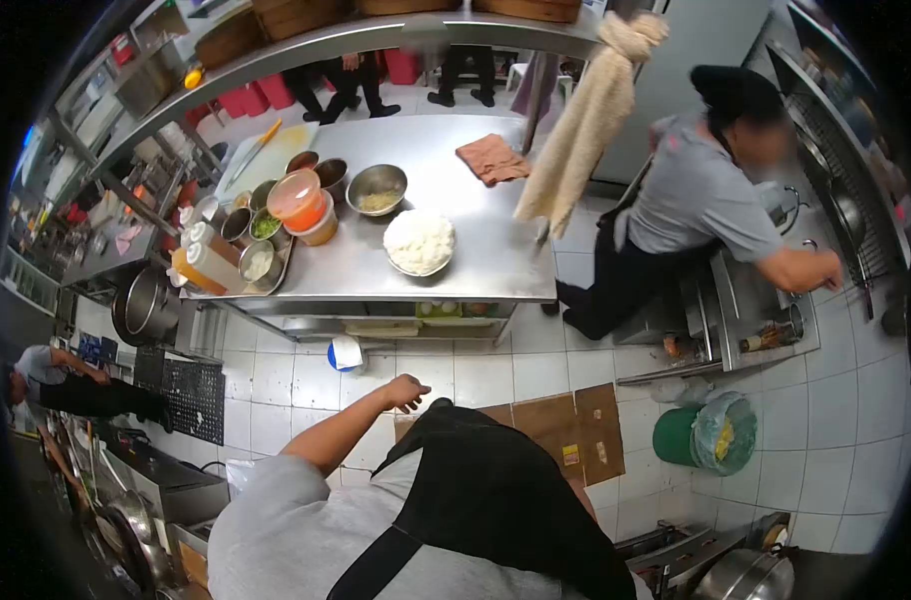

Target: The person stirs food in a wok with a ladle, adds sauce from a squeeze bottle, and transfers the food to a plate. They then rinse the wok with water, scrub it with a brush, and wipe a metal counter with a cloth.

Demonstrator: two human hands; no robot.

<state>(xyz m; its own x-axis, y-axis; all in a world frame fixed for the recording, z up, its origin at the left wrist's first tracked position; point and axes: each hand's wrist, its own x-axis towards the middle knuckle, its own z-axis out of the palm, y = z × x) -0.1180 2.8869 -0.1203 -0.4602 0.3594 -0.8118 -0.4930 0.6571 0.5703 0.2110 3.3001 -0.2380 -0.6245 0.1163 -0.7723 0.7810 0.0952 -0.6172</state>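
Observation:
My left hand [406, 393] hangs over the tiled floor, below the front edge of the steel table [366, 270]. Its fingers are partly curled, and whether they hold anything is too small to tell. My right hand is hidden behind my body and the black apron. On the table, a bowl of white rice [420, 242] stands near the front edge. Behind it is a metal bowl [377, 190] with some light food inside. To the left are a tub with an orange lid [298, 200], small metal containers and squeeze bottles [214, 268]. A brown cloth [492, 160] lies at the back.
A co-worker [686, 190] stands at the right-hand sink counter, another person [76, 380] at the far left. A beige towel [586, 120] hangs by the table's right end. Cardboard [556, 440] covers part of the floor, near a green bin [678, 436].

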